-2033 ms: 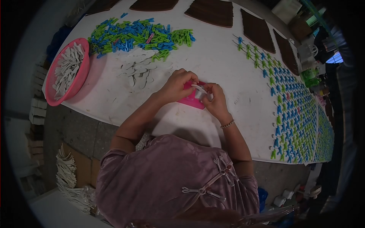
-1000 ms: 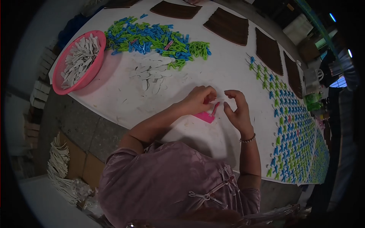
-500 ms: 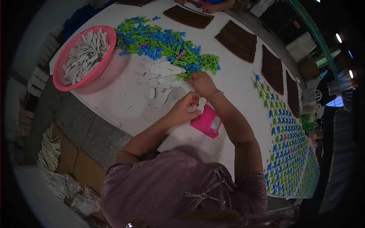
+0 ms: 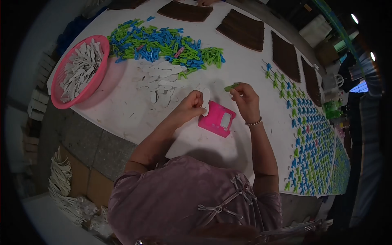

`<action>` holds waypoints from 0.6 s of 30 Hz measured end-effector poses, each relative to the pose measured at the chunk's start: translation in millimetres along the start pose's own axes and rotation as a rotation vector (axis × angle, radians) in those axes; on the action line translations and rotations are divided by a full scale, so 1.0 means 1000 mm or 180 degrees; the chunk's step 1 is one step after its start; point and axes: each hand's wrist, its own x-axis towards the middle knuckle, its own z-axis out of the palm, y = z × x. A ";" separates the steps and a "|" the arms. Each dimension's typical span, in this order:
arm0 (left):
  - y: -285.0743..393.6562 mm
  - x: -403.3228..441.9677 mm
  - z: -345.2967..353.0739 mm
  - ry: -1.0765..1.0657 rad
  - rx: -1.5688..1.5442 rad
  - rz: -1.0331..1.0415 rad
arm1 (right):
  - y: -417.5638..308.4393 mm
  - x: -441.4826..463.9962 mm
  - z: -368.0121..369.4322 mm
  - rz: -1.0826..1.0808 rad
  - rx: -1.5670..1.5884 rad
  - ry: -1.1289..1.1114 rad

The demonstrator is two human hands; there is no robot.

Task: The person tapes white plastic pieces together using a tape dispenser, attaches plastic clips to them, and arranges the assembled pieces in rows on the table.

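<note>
My left hand [image 4: 190,108] is closed on a white oval piece [image 4: 206,99], which stands up from the fingers. A green clip [image 4: 231,87] is pinched between the fingertips of my right hand [image 4: 246,102]. Between and below both hands a pink block [image 4: 214,120] with a pale insert lies on the white table [image 4: 122,98]. Loose white pieces [image 4: 162,80] lie beyond my left hand. Behind them spreads a heap of green and blue clips [image 4: 163,44], with a few pink ones among them.
A pink basket [image 4: 102,67] full of white pieces stands at the table's left edge. Brown mats [image 4: 241,30] lie along the far side. Rows of blue and green clips [image 4: 312,141] cover the right side. Part of another person's hand [image 4: 207,2] shows at the top.
My right hand has come back from the clip heap to the right of the pink block, now with a green clip. My left hand still holds the white piece, now more upright.
</note>
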 end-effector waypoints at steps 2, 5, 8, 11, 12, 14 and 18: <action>0.000 0.001 0.010 -0.0111 0.0042 -0.0046 | -0.007 -0.034 -0.011 0.0235 0.0718 0.0169; 0.009 0.000 0.029 -0.0211 0.0326 -0.0061 | -0.027 -0.077 -0.021 0.0656 0.1642 0.0362; 0.014 0.000 0.043 -0.0342 0.0758 0.0074 | -0.028 -0.106 -0.025 0.0732 0.1884 0.0440; 0.020 -0.001 0.054 -0.0519 0.0842 0.0194 | -0.021 -0.126 -0.026 0.0560 0.1849 0.0517; 0.022 -0.002 0.057 -0.0542 0.0936 0.0170 | -0.020 -0.130 -0.026 0.0525 0.1773 0.0545; 0.020 -0.002 0.061 -0.0576 0.1042 0.0139 | -0.021 -0.133 -0.022 0.0590 0.1805 0.0586; 0.014 -0.001 0.065 -0.0717 0.0932 0.0070 | -0.023 -0.135 -0.016 0.0601 0.1907 0.0592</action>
